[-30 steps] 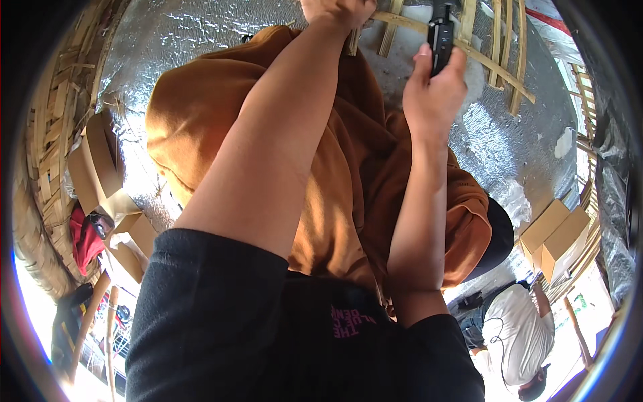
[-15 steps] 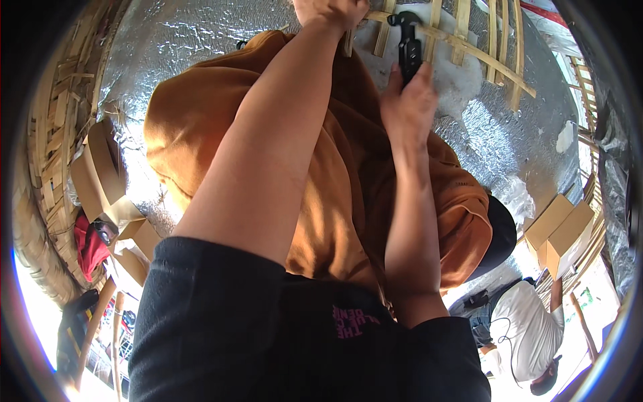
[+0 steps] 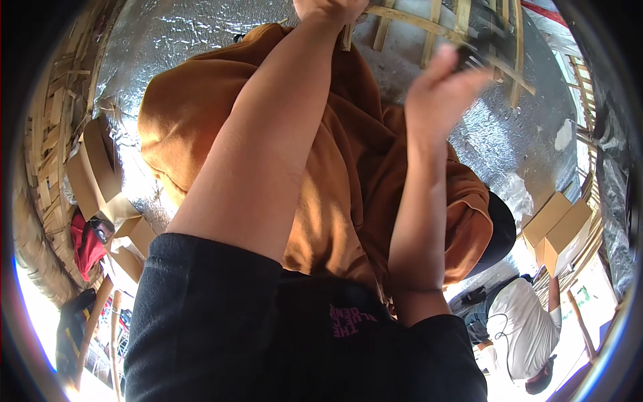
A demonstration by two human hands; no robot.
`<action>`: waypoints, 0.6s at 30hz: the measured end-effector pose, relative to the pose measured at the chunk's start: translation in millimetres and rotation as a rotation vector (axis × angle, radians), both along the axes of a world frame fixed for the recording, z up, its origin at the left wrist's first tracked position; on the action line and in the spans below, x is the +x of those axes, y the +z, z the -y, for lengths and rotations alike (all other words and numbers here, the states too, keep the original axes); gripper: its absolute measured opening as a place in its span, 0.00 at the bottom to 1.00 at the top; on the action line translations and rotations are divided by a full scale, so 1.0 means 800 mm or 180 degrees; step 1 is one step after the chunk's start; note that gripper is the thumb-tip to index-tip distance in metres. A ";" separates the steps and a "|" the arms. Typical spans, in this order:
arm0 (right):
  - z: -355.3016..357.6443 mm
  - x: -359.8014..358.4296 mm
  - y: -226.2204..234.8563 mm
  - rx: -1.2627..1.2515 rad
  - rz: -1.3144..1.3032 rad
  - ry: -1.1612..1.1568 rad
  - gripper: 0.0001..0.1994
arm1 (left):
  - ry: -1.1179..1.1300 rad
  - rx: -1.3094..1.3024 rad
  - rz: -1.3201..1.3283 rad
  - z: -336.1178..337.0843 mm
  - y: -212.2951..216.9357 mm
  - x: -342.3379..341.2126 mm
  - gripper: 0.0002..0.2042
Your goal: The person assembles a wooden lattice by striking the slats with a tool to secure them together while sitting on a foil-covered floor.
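Observation:
A hammer point(image 3: 469, 59) with a black handle is gripped in my right hand point(image 3: 442, 97); both are smeared by motion, and the hammer's head is hard to make out. The hand is raised over the right part of a lattice of thin wooden strips point(image 3: 415, 25). At the top edge, by the left end of a long crosswise strip, my left hand point(image 3: 329, 9) looks closed. The picture's edge cuts it off, so what its fingers hold cannot be seen. My legs in brown trousers point(image 3: 201, 107) are folded beneath my forearms.
Shiny silver foil sheeting point(image 3: 194, 30) covers the floor. Open cardboard boxes stand at the left point(image 3: 100, 167) and right point(image 3: 556, 224). A woven bamboo wall point(image 3: 53, 134) rises at left. Another person in a white shirt point(image 3: 526, 328) is at lower right.
My right hand has swung to the right with the hammer, away from the long crosswise strip. My left hand stays almost where it was.

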State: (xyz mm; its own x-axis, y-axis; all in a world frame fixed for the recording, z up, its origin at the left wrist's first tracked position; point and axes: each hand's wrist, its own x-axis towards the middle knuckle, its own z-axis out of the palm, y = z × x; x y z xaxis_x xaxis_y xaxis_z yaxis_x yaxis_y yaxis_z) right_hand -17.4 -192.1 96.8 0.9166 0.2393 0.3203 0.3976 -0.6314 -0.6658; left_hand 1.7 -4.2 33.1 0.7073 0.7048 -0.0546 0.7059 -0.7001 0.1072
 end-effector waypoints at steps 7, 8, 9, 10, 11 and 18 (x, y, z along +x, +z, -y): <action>-0.004 -0.014 -0.015 -0.0774 -0.0782 0.0854 0.12 | 0.0093 0.0124 0.0064 -0.010 -0.004 -0.004 0.40; -0.003 -0.012 -0.005 -0.0807 -0.0812 0.0861 0.12 | 0.0055 0.0132 0.0117 -0.006 -0.004 -0.006 0.41; -0.010 -0.006 0.005 -0.0417 -0.0596 0.0731 0.12 | 0.0043 0.0209 0.0093 -0.005 -0.005 -0.003 0.41; -0.014 -0.003 0.011 -0.0026 -0.0380 0.0604 0.12 | 0.0035 0.0220 0.0113 -0.003 -0.006 0.001 0.41; -0.009 0.002 0.015 0.0594 -0.0131 0.0695 0.12 | 0.0043 0.0150 0.0132 0.001 -0.007 0.005 0.41; -0.024 0.002 0.034 0.3135 0.0336 0.0694 0.09 | 0.0145 -0.0080 -0.0026 -0.001 0.010 0.003 0.40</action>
State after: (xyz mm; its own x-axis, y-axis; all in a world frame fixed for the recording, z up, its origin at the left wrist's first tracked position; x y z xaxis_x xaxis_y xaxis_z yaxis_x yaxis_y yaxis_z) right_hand -15.8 -173.0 123.7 0.8401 -0.0162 0.5421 0.5254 0.2727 -0.8060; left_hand 4.0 -3.8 40.8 0.6740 0.7346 -0.0785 0.7379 -0.6644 0.1185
